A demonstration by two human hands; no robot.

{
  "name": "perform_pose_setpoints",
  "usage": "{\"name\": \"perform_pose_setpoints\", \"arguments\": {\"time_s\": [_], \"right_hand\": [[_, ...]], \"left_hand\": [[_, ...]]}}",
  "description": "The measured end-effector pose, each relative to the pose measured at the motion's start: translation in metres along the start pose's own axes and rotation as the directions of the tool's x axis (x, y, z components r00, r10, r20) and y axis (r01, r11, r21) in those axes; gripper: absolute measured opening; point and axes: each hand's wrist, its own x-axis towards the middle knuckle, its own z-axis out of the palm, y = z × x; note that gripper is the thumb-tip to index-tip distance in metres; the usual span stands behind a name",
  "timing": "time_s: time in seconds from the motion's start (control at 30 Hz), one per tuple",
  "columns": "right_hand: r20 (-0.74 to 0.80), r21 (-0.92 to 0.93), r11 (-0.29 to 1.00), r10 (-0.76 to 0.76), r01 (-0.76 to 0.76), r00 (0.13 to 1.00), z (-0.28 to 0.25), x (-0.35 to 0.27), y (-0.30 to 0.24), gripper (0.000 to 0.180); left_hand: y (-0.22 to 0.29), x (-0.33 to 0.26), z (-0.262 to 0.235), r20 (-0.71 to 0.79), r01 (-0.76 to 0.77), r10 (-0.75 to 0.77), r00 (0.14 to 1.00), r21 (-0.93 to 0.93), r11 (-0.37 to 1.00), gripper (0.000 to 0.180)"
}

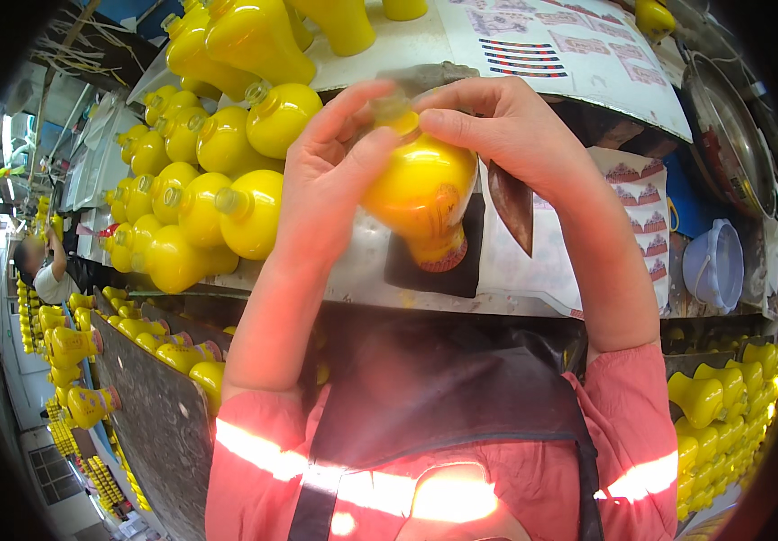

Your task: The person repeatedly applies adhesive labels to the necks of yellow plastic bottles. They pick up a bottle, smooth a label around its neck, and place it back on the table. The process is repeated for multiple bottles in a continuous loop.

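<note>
Pink sleeves with bright reflective bands and a dark apron filled the lower frame, nearest the camera. Both bare forearms rose from there to mid-frame. Left hand gripped the bottle on its left side, thumb and fingers curled toward the neck. Right hand closed over the bottle's top from the right, fingertips pinched at the neck. Bottle was yellow, bulb-shaped, with a red-patterned band near its base, held in the air between both hands, above the bench edge, neck pointing away from the camera. Cap looked clear or pale, partly hidden by fingers; could not tell if it was seated.

Just behind the bottle lay a dark square mat on the bench, and a brown blade-like piece beside the right wrist. Left of the hands, a heap of same yellow bottles lay on the bench, clear caps on, touching each other. More of them stood farther back at top. Printed sheets covered the far bench. At right, a pale blue bucket and a big metal bowl. More yellow bottles packed at lower right and along lower left. Far left, another person bent over bottles.
</note>
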Motion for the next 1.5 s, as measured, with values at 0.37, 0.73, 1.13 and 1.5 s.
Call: {"name": "perform_pose_setpoints", "arguments": {"time_s": [0.37, 0.73, 1.13, 1.5], "right_hand": [[-0.061, -0.07, 0.987, -0.152, 0.148, 0.987, -0.002, -0.003, 0.011, 0.029], [-0.171, -0.256, 0.937, -0.285, 0.237, 0.943, 0.009, -0.01, 0.01, 0.029], [-0.059, -0.156, 0.988, -0.031, 0.021, 0.998, 0.006, -0.008, -0.012, 0.038], [-0.102, -0.141, 0.989, -0.068, 0.053, 0.992, 0.005, -0.011, -0.004, 0.028]], "left_hand": [[0.009, 0.004, 0.005, -0.048, -0.016, 0.02, 0.999, 0.088, 0.996, 0.024], [0.008, 0.004, 0.01, -0.051, -0.014, 0.023, 0.998, 0.16, 0.987, 0.03], [0.001, -0.002, 0.008, -0.037, -0.046, 0.048, 0.998, 0.058, 0.997, 0.027], [0.007, -0.001, 0.005, -0.008, -0.048, 0.048, 0.999, 0.053, 0.997, 0.02]]}}
